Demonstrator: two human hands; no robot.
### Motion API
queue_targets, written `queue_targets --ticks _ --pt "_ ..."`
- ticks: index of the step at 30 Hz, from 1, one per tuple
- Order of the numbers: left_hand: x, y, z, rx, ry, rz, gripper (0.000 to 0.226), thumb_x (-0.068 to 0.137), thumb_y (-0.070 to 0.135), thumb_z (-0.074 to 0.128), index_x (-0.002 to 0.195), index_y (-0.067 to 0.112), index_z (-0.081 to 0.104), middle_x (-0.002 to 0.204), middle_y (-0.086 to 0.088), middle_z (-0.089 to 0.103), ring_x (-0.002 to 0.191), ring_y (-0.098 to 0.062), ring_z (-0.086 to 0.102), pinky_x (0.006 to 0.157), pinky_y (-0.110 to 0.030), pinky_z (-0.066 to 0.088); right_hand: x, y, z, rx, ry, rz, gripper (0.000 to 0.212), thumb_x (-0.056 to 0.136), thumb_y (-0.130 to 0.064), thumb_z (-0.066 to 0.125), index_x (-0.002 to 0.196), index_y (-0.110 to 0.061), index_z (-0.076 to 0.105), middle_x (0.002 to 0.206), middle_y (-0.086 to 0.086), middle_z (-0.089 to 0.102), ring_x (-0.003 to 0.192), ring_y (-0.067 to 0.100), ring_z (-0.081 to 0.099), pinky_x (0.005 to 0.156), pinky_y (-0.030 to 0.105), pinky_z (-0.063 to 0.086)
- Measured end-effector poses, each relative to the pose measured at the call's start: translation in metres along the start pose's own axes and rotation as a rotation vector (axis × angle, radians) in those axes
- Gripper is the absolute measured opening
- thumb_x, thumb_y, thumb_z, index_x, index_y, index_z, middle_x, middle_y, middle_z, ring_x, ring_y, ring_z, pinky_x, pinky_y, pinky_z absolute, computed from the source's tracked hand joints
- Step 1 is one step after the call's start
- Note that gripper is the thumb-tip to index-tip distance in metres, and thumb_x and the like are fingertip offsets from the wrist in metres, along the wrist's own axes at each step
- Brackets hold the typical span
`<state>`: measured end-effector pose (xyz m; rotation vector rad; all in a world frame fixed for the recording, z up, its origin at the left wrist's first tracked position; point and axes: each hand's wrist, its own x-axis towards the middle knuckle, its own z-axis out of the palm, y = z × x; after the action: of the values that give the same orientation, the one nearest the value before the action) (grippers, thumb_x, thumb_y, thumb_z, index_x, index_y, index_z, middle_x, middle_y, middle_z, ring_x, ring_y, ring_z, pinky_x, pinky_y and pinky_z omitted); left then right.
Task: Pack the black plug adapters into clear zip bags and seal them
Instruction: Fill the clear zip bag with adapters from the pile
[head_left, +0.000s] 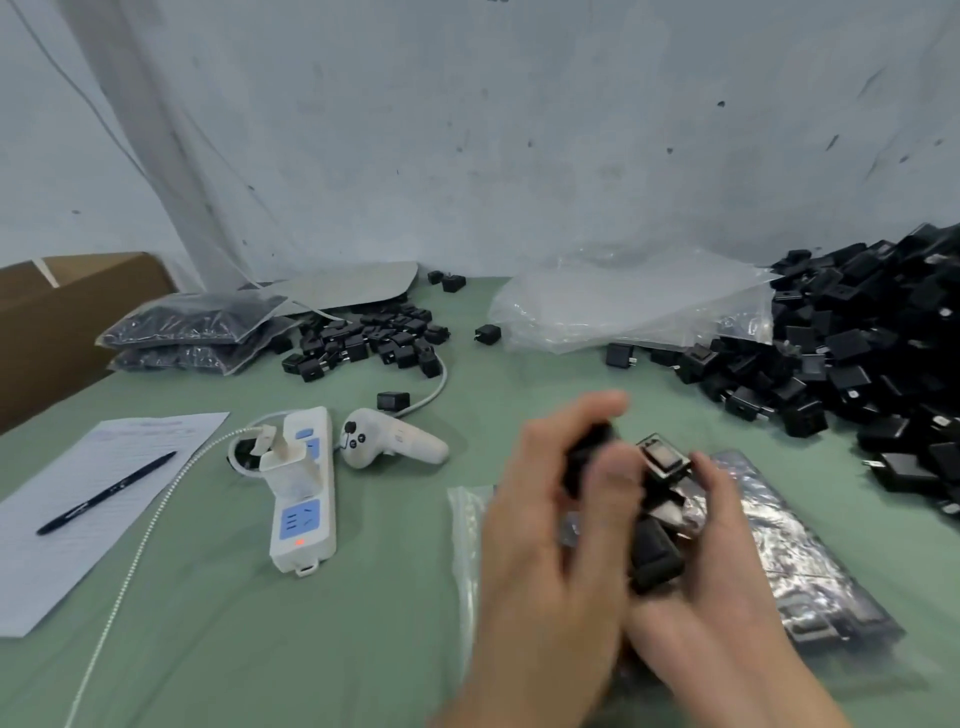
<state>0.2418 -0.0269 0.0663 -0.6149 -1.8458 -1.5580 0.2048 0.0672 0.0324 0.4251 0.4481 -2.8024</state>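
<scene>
My left hand (550, 525) and my right hand (711, 566) are together at the front right, both curled round a bunch of black plug adapters (657, 519). Motion blurs the hands. Under them lies a clear zip bag (810, 566) with adapters inside; its near part is hidden by my hands. A big heap of loose black adapters (857, 364) covers the right side. A smaller heap (374, 338) lies at the back left, beside two filled zip bags (192, 332).
A white power strip (304, 493) with a charger and a beaded cable lies left of centre, next to a white controller (395, 439). A paper sheet (93, 499) with a black pen is at the left. A cardboard box (62, 322) and empty clear bags (623, 301) are behind.
</scene>
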Motion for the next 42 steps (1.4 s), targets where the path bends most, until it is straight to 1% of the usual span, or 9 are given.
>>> queue_targets --ticks 3,5,11,15,22,25,33,40,42 --pt "0.016 -0.013 -0.05 0.005 0.232 -0.395 0.03 0.094 0.056 0.052 0.117 0.036 0.049 0.071 0.005 0.064 0.058 -0.01 0.061 0.055 -0.012 0.048 -0.004 -0.009 0.012 0.094 0.061 0.025 0.039 0.081 -0.043 0.075 0.094 -0.006 0.075 0.102 0.008 0.075 0.09 0.024 0.072 0.047 0.023 0.054" --pt "0.016 -0.031 -0.085 0.096 0.298 -0.634 0.028 0.093 0.047 0.057 0.106 0.023 0.051 0.07 0.004 0.063 0.054 -0.006 0.055 0.052 -0.019 0.051 -0.006 -0.013 0.011 0.073 0.066 0.011 0.04 0.081 -0.04 0.075 0.106 -0.009 0.072 0.104 0.005 0.074 0.085 0.023 0.072 0.042 0.02 0.049" --pt "-0.007 -0.055 -0.129 0.334 -0.028 -1.012 0.018 0.098 0.022 0.059 0.116 0.025 0.057 0.084 -0.003 0.06 0.06 -0.012 0.058 0.058 -0.025 0.056 -0.004 -0.019 0.005 0.053 0.018 -0.006 0.043 0.083 -0.038 0.075 0.114 -0.01 0.068 0.104 0.002 0.073 0.085 0.017 0.07 0.042 0.017 0.046" --pt "-0.015 -0.058 -0.124 0.427 -0.183 -1.032 0.023 0.091 0.024 0.071 0.106 0.018 0.054 0.071 -0.002 0.065 0.044 -0.006 0.053 0.052 -0.019 0.046 -0.002 -0.019 -0.003 0.049 0.038 -0.005 0.045 0.079 -0.041 0.076 0.111 -0.008 0.07 0.103 0.004 0.072 0.088 0.015 0.069 0.043 0.016 0.046" --pt "-0.013 -0.059 -0.122 0.346 -0.334 -1.054 0.01 0.093 0.02 0.067 0.101 0.024 0.068 0.065 0.002 0.067 0.054 -0.008 0.055 0.062 -0.022 0.051 0.0 -0.018 -0.01 0.011 0.029 -0.01 0.047 0.081 -0.042 0.075 0.113 -0.008 0.069 0.105 0.003 0.072 0.086 0.017 0.07 0.042 0.016 0.045" --pt "-0.012 -0.06 -0.125 0.224 -0.286 -1.091 0.016 0.092 0.022 0.069 0.107 0.019 0.07 0.086 -0.011 0.074 0.065 -0.012 0.06 0.071 -0.03 0.054 0.001 -0.02 -0.011 0.012 0.03 -0.011 0.049 0.079 -0.042 0.076 0.113 -0.008 0.069 0.106 0.004 0.071 0.086 0.016 0.07 0.043 0.016 0.046" --pt "-0.01 -0.059 -0.104 -0.029 -0.185 -1.076 0.017 0.095 0.007 0.063 0.106 0.008 0.075 0.1 -0.013 0.077 0.086 -0.021 0.067 0.085 -0.032 0.057 0.002 -0.019 -0.011 0.007 0.015 -0.008 0.049 0.076 -0.041 0.078 0.11 -0.007 0.07 0.106 0.002 0.073 0.086 0.018 0.071 0.042 0.017 0.046" --pt "-0.009 -0.062 -0.101 -0.256 -0.079 -1.15 0.022 0.093 -0.005 0.056 0.108 -0.001 0.072 0.105 -0.02 0.074 0.092 -0.025 0.068 0.085 -0.033 0.058 0.002 -0.018 -0.013 -0.001 0.005 0.008 0.043 0.079 -0.042 0.077 0.101 -0.005 0.075 0.105 0.002 0.073 0.087 0.017 0.07 0.041 0.018 0.046" --pt "-0.008 -0.063 -0.098 -0.311 -0.027 -1.158 0.02 0.093 -0.006 0.057 0.101 -0.002 0.074 0.102 -0.019 0.075 0.086 -0.02 0.072 0.074 -0.028 0.062 0.002 -0.017 -0.013 -0.007 0.002 0.014 0.041 0.081 -0.043 0.076 0.09 -0.003 0.079 0.103 0.003 0.073 0.087 0.017 0.071 0.041 0.018 0.046"
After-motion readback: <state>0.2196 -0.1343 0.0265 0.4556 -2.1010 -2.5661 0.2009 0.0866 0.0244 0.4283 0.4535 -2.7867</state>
